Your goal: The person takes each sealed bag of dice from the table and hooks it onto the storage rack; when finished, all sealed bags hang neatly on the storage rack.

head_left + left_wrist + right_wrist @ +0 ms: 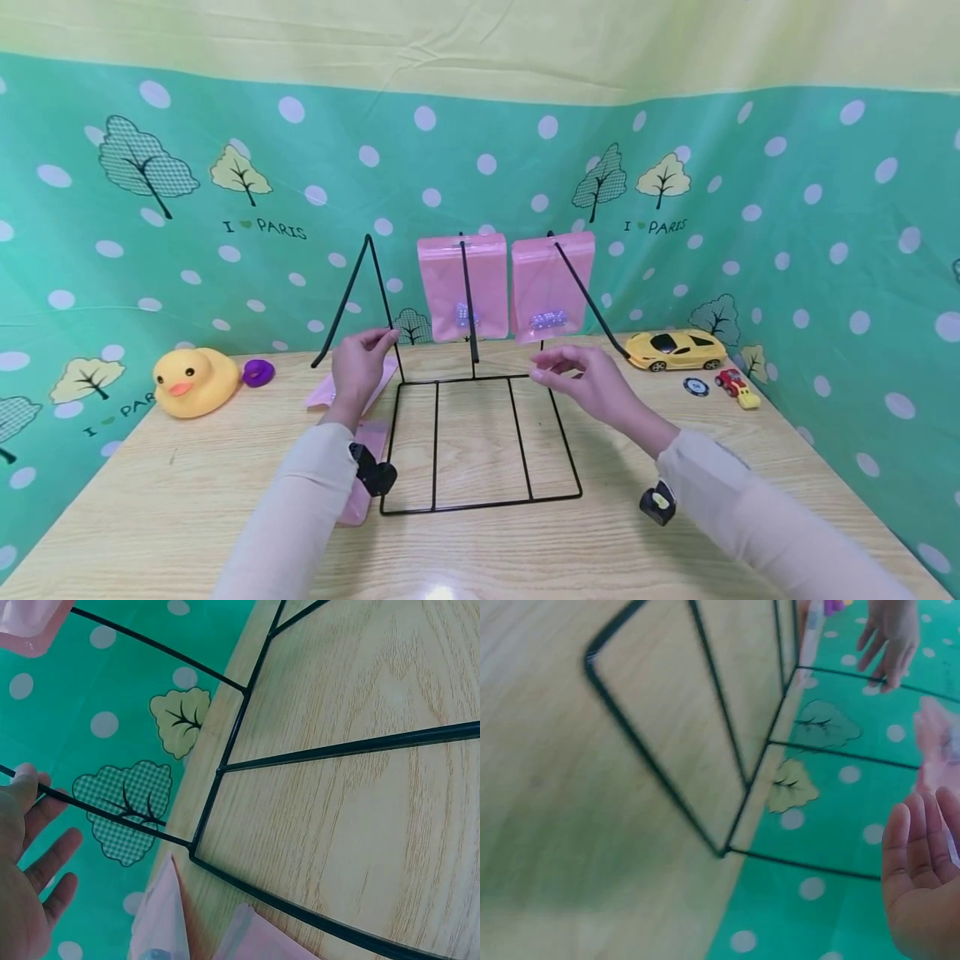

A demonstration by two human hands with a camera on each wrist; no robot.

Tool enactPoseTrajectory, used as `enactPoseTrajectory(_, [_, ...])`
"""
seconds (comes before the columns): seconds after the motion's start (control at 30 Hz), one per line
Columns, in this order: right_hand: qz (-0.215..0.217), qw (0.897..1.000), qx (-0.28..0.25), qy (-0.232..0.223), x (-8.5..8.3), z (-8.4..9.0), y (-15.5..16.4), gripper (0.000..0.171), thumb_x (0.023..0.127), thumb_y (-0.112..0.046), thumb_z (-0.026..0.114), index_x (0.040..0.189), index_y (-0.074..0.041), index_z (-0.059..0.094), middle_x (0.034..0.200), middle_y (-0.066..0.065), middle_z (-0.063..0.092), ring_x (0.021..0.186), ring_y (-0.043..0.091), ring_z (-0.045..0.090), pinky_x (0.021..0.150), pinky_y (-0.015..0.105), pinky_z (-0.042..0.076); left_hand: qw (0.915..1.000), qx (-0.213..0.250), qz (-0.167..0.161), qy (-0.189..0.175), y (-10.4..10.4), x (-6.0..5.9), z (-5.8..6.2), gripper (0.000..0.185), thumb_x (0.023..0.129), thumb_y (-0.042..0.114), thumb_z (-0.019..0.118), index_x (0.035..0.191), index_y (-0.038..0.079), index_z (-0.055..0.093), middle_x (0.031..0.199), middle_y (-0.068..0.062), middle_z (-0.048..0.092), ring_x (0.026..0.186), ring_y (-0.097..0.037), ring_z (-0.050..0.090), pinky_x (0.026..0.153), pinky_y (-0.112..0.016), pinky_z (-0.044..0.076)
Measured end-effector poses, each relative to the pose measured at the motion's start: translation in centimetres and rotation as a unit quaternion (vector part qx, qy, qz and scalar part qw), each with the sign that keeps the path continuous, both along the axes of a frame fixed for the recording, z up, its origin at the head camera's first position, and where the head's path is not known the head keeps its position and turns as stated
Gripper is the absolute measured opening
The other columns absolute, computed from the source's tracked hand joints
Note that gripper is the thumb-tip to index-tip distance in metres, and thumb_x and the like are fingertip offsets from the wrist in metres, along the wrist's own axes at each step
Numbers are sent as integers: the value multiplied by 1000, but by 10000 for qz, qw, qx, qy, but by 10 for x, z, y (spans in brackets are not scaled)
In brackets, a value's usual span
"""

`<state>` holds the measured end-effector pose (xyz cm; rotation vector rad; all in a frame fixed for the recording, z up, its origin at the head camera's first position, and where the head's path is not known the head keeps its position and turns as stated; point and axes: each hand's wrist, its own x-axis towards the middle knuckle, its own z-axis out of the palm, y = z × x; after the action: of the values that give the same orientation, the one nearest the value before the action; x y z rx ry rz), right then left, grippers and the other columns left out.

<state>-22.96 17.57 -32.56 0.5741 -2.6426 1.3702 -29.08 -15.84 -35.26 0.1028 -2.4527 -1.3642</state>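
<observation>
A black wire rack [435,442] stands on the wooden table, with three hooks reaching forward from its uprights. My left hand [362,362] pinches the left upright between thumb and forefinger, its other fingers spread in the left wrist view. Pink zip bags with dotted dice inside hang on the middle hook, one bag [442,283], and on the right hook, another bag [528,283]. The left hook is bare. Below the right bag, my right hand [588,382] is held with loosely bent fingers and nothing in it. In the right wrist view its palm [926,911] shows.
Behind and below my left hand, pink bags [356,504] lie on the table. At the left sit a yellow rubber duck [197,383] and a small purple duck [258,372]. Right: a yellow toy car [675,350], a round chip [696,387] and a red-yellow toy vehicle [738,388].
</observation>
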Motion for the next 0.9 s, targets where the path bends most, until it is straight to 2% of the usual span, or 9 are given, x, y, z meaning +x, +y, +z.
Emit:
enactPoseTrajectory(0.13, [-87, 9997, 63, -215, -4, -13, 10, 33, 95, -25, 75, 121, -4, 71, 112, 9, 73, 101, 23, 66, 84, 34, 56, 10000, -22, 10, -6, -1, 0, 0, 33, 103, 30, 63, 122, 4, 73, 119, -17, 72, 113, -32, 65, 95, -48, 51])
enactPoseTrajectory(0.33, [-75, 9986, 72, -516, -16, -32, 25, 44, 92, -25, 78, 129, -3, 67, 124, 17, 69, 105, 25, 66, 91, 40, 54, 10000, 24, -8, -14, -1, -2, -2, 33, 103, 30, 63, 122, 5, 73, 120, -17, 72, 113, -31, 65, 95, -47, 50])
enactPoseTrajectory(0.5, [-283, 9977, 156, -589, -31, -44, 33, 42, 93, -25, 77, 129, -4, 67, 126, 17, 68, 107, 26, 65, 95, 45, 52, 9999, 79, -40, -57, -1, -1, -2, 34, 103, 31, 63, 123, 5, 73, 121, -17, 71, 113, -31, 64, 95, -47, 51])
enactPoseTrajectory(0.67, [-446, 9973, 155, -569, -45, -51, 34, 38, 94, -21, 75, 127, -3, 67, 125, 19, 68, 107, 30, 65, 94, 46, 52, 9999, 92, -24, -89, 0, -1, -1, 35, 103, 32, 63, 123, 5, 72, 122, -16, 71, 113, -31, 65, 95, -46, 51])
enactPoseTrajectory(0.9, [-617, 9958, 151, -662, -62, -56, 29, 45, 94, -25, 76, 130, -1, 64, 121, 18, 68, 108, 31, 64, 94, 46, 52, 9999, 111, -28, -96, 0, 0, -1, 34, 103, 30, 63, 124, 5, 72, 122, -17, 71, 115, -31, 64, 97, -47, 51])
